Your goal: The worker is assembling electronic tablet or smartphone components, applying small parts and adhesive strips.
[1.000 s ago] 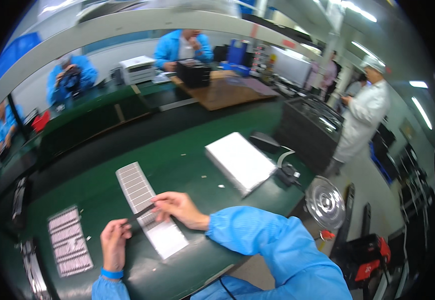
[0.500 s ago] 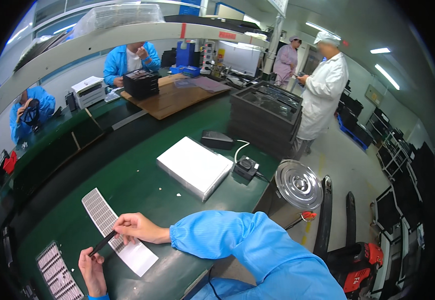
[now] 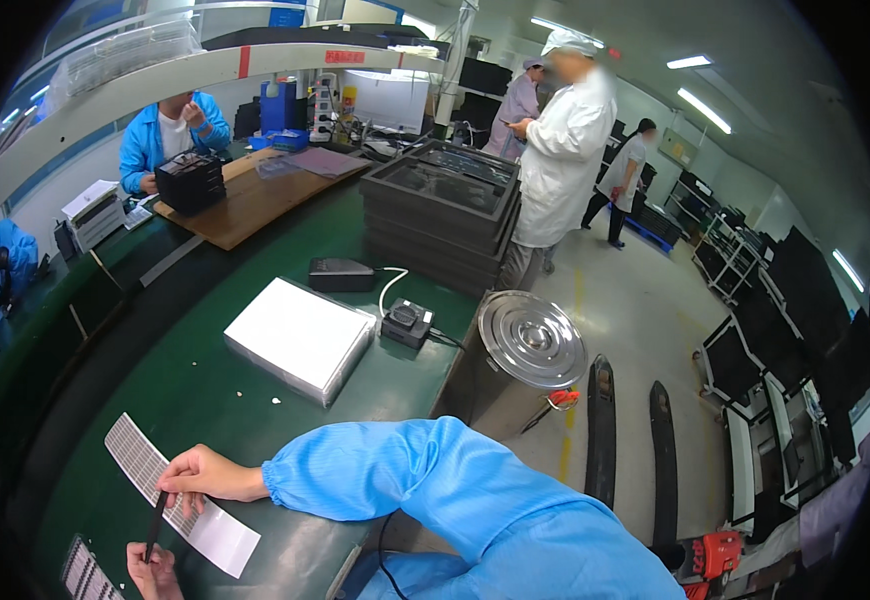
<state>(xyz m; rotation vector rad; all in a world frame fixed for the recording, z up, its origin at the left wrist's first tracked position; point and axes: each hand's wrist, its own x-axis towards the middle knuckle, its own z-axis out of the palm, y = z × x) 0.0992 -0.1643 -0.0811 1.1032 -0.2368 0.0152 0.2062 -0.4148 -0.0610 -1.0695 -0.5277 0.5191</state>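
Observation:
A thin black bar (image 3: 156, 522) runs between my two hands. My right hand (image 3: 207, 474) pinches its upper end, above a white sheet (image 3: 133, 448) printed with a grid of small labels. The sheet's lower end (image 3: 227, 540) is plain white. My left hand (image 3: 153, 574) grips the bar's lower end, low in the picture, with part of the hand cut off by the lower edge. Left of it lies a card (image 3: 87, 572) with rows of small dark strips, partly out of view.
A white block-shaped stack (image 3: 300, 335) lies on the green table (image 3: 190, 375), beside a black box (image 3: 342, 274) and a small cabled device (image 3: 408, 322). Dark trays (image 3: 440, 200) are stacked behind. A lidded metal bin (image 3: 532, 340) stands right of the table. Co-workers stand or sit farther off.
The whole view has swung right, so the table things appear farther left. The black bar stands steeper between my hands. Another person now shows in the background.

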